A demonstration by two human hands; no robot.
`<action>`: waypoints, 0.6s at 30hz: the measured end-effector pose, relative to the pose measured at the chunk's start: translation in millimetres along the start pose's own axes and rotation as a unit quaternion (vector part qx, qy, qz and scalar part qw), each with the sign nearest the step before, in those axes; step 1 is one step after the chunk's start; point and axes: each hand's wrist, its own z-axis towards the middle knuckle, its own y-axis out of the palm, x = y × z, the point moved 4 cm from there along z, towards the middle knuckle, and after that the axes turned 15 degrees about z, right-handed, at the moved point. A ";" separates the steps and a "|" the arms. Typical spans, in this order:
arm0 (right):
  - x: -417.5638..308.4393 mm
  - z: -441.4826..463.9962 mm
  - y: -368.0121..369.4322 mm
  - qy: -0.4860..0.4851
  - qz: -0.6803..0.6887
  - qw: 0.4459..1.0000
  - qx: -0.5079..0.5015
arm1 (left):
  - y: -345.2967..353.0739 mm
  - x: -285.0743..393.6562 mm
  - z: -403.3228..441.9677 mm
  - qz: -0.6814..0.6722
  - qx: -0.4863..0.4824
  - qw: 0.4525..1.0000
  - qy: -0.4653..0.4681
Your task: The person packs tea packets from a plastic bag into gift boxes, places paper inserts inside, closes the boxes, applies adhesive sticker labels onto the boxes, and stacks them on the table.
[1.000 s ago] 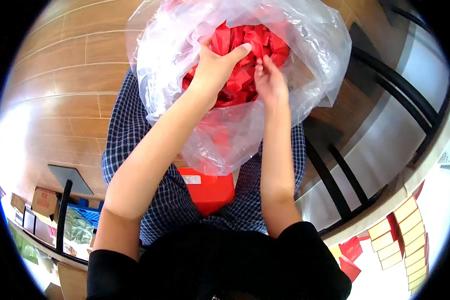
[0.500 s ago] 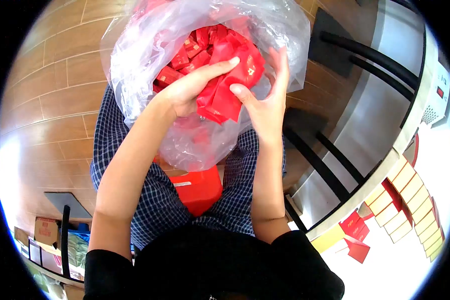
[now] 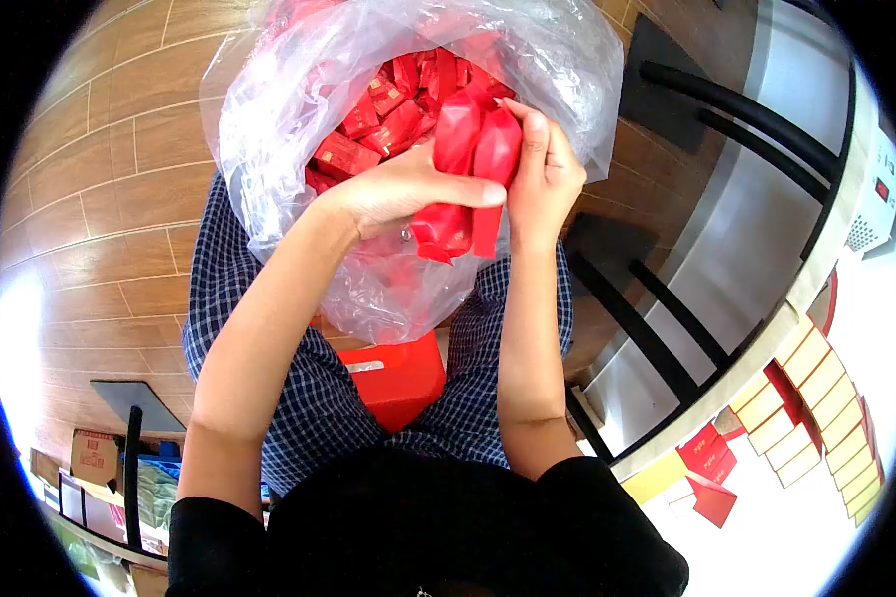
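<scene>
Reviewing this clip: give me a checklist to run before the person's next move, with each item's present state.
1. Left hand holding the elongated, glossy red packets: ok, thumb across them.
2. Right hand positioned at the packets' upper end: ok.
3. Right hand gripping firmly: cannot tell.
4. Translucent plastic bag open: ok, mouth spread wide.
5. Small red wrapped pieces visible inside the bag: ok.
6. Number of pieces inside: cannot tell, they overlap.

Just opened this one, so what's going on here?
A person's left hand holds at least two red packets over an open plastic bag, thumb across them. The right hand is at their upper right edge; whether it grips them is unclear. More packets lie inside the bag, and a red box sits between the legs.
</scene>
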 end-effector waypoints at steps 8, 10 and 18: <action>6.5 -7.0 0.9 -0.057 0.046 0.993 -0.091 | -13.6 -10.9 9.3 0.218 0.152 0.963 0.042; 6.8 -4.9 -5.0 -0.030 0.032 0.994 -0.098 | -12.1 -11.4 10.4 0.230 0.141 0.961 0.070; 67.3 9.7 -4.7 0.130 0.240 0.962 0.003 | -2.6 -19.6 7.1 0.212 0.085 0.974 0.004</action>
